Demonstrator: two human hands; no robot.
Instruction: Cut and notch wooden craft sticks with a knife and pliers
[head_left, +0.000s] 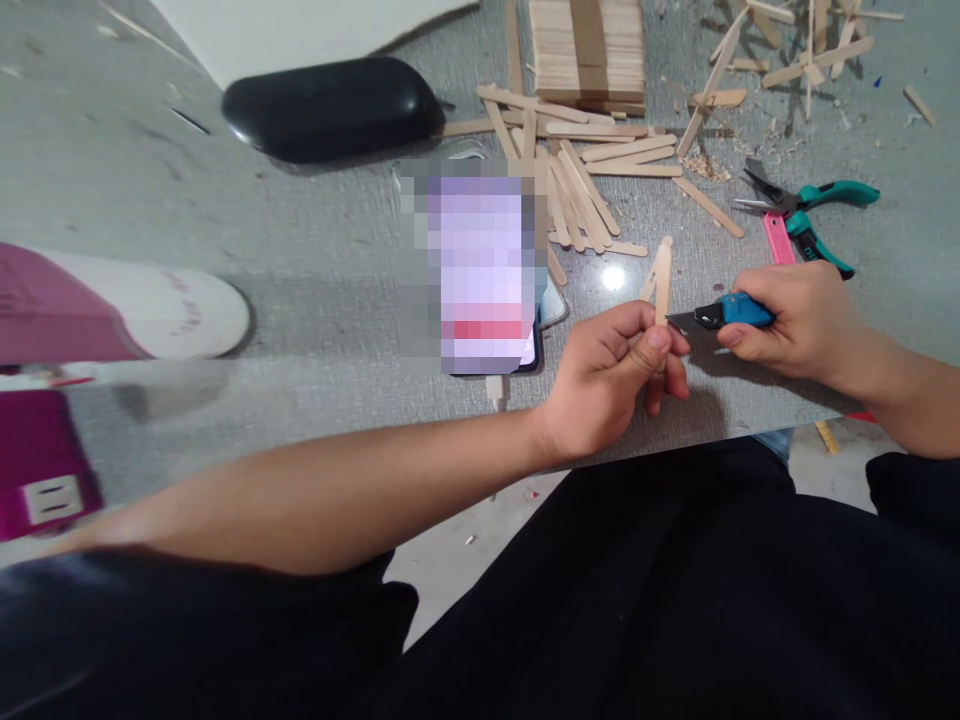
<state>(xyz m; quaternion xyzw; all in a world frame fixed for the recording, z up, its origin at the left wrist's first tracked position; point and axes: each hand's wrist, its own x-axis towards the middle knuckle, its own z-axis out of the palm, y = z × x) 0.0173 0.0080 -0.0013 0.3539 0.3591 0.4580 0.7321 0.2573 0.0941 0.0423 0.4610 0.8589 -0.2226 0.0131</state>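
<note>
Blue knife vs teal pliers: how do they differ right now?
The blue knife is gripped in the right hand, blade toward the stick pinched by the left hand; the teal pliers lie untouched on the table. The knife has one handle, the pliers two, spread apart. Both are hand tools.

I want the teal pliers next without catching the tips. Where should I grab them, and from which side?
Take the pliers by the teal handles, coming from the right. The handles splay out toward the right, clear of other things, while the bare metal tips point left toward the sticks. A pink tool lies against the near handle, so close on the far one first.
</note>
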